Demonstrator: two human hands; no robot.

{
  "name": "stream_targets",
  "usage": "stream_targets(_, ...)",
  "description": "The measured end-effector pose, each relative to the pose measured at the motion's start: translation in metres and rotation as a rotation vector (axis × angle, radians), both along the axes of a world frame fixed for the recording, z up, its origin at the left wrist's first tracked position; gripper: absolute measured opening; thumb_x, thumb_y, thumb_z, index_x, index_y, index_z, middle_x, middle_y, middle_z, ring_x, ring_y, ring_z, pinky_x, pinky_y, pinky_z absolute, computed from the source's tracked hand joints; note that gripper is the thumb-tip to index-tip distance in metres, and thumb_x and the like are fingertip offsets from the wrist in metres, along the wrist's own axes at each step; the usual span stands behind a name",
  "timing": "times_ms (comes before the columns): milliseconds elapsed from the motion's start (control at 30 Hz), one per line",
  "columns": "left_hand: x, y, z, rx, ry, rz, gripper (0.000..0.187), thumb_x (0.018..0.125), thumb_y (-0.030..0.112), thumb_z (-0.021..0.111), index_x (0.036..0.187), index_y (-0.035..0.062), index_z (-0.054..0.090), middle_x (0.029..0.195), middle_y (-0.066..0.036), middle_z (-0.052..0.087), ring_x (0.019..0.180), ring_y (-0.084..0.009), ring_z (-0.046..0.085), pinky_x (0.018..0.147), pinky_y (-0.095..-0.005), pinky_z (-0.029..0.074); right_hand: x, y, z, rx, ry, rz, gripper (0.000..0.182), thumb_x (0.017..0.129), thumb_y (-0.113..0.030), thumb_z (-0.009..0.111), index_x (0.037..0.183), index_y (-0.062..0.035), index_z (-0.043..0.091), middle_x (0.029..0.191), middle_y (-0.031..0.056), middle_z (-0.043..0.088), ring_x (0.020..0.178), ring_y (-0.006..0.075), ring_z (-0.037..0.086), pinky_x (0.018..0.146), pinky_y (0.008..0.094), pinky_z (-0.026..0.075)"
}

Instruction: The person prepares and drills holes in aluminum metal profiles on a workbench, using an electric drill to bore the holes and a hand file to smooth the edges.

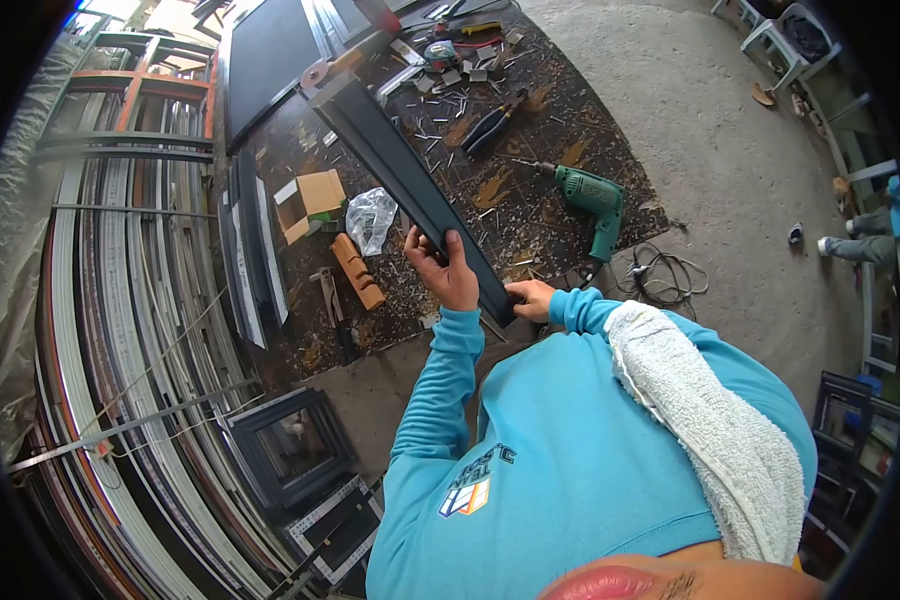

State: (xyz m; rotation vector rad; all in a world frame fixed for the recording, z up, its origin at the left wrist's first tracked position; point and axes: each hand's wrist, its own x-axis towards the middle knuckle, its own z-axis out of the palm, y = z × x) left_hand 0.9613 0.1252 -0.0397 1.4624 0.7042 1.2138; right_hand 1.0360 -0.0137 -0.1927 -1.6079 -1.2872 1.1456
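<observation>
A long dark grey metal profile (395, 165) slants over the workbench, its near end close to my chest. My left hand (445, 268) is wrapped round it from below, thumb along its face. At the near end, my right hand (532, 299) grips the profile's edge with bent fingers; part of them is hidden behind it. Left of the profile lie a notched wooden block (357, 272), a crumpled clear plastic bag (371, 220), an open small cardboard box (310, 203) and a hammer (330, 300). To the right rests a green power drill (590, 200).
The dark workbench (625, 160) carries pliers (494, 122), a tape measure (440, 54) and scattered metal bits. Stacked long profiles (120, 330) fill the left side. A cable (665, 275) lies coiled near the drill. Another person's legs (865, 240) show at far right.
</observation>
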Motion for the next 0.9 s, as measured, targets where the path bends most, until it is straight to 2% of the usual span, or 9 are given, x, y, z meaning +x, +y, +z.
stream_targets(200,0.001,0.003,0.013,-0.079,-0.005,0.019,0.046,0.092,0.023,0.065,0.125,0.0046,0.04,0.101,-0.001,0.05,0.088,-0.012,0.049,0.078,-0.0284,0.042,0.014,-0.009,0.013,-0.048,0.146,0.005,0.041,0.074,-0.012,0.062,0.114,-0.0034,0.061,0.095,0.0128,0.068,0.088,0.0236,0.066,0.081,0.0339,0.052)
stream_targets(267,-0.008,0.037,0.002,-0.31,-0.186,0.137,0.048,0.09,0.023,0.068,0.125,0.0041,0.041,0.111,-0.005,0.052,0.096,-0.0163,0.051,0.082,-0.0328,0.044,0.029,-0.009,0.025,0.024,0.416,-0.009,0.036,0.076,-0.01,0.064,0.111,-0.0016,0.062,0.094,0.0096,0.067,0.086,0.0177,0.064,0.08,0.0313,0.051)
stream_targets(300,-0.004,0.034,0.055,-0.379,-0.19,0.234,0.057,0.088,0.031,0.068,0.129,0.0029,0.041,0.121,-0.011,0.052,0.105,-0.0217,0.053,0.089,-0.0362,0.045,0.043,-0.005,0.035,0.151,0.449,0.03,0.031,0.079,-0.009,0.066,0.108,0.0,0.063,0.096,0.008,0.066,0.087,0.0158,0.061,0.079,0.0319,0.051)
stream_targets(333,-0.012,0.054,0.058,-0.416,-0.123,0.396,0.057,0.092,0.033,0.061,0.132,-0.0015,0.038,0.124,-0.016,0.05,0.11,-0.0233,0.053,0.093,-0.0306,0.044,0.058,0.001,0.046,0.343,0.227,0.067,0.026,0.08,-0.008,0.067,0.104,0.0,0.065,0.098,0.0072,0.065,0.088,0.0148,0.06,0.076,0.0323,0.05)
stream_targets(400,-0.024,0.066,0.088,-0.495,-0.068,0.429,0.059,0.094,0.039,0.054,0.13,-0.0061,0.042,0.128,-0.021,0.049,0.108,-0.0309,0.057,0.093,-0.0437,0.05,0.072,0.005,0.083,0.078,0.631,0.08,0.028,0.086,-0.016,0.063,0.109,-0.0009,0.064,0.098,0.0094,0.066,0.086,0.0191,0.063,0.075,0.0356,0.052)
stream_targets(467,-0.055,0.102,0.069,-0.609,-0.251,0.262,0.058,0.095,0.041,0.051,0.13,-0.0056,0.044,0.125,-0.021,0.052,0.109,-0.0337,0.058,0.092,-0.0501,0.051,0.079,0.013,0.1,-0.097,0.972,0.035,0.043,0.094,-0.032,0.053,0.124,-0.0005,0.057,0.104,0.0142,0.067,0.093,0.0218,0.065,0.081,0.0354,0.052)
stream_targets(533,-0.077,0.117,0.052,-0.575,-0.191,0.309,0.062,0.098,0.044,0.041,0.134,-0.0066,0.04,0.127,-0.021,0.052,0.108,-0.0376,0.058,0.094,-0.0547,0.05,0.09,0.02,0.104,-0.11,1.135,0.134,0.045,0.093,-0.03,0.052,0.127,-0.0008,0.056,0.109,0.0131,0.066,0.098,0.0213,0.064,0.091,0.0353,0.048)
stream_targets(733,-0.123,0.085,0.029,-0.548,-0.236,0.597,0.053,0.099,0.035,0.043,0.137,-0.0017,0.039,0.133,-0.02,0.049,0.114,-0.0345,0.056,0.103,-0.047,0.044,0.067,0.013,0.123,0.263,0.641,-0.025,0.059,0.083,-0.012,0.066,0.138,-0.0065,0.045,0.113,0.0096,0.062,0.097,0.0143,0.059,0.089,0.0314,0.048)
stream_targets(900,-0.165,0.057,0.007,-0.684,-0.45,0.548,0.052,0.098,0.039,0.046,0.131,-0.0013,0.044,0.128,-0.023,0.05,0.116,-0.0408,0.05,0.098,-0.0567,0.044,0.062,0.015,0.106,0.281,0.619,-0.138,0.055,0.083,-0.008,0.066,0.135,-0.0086,0.047,0.107,0.0047,0.06,0.092,0.0104,0.058,0.08,0.0268,0.051)
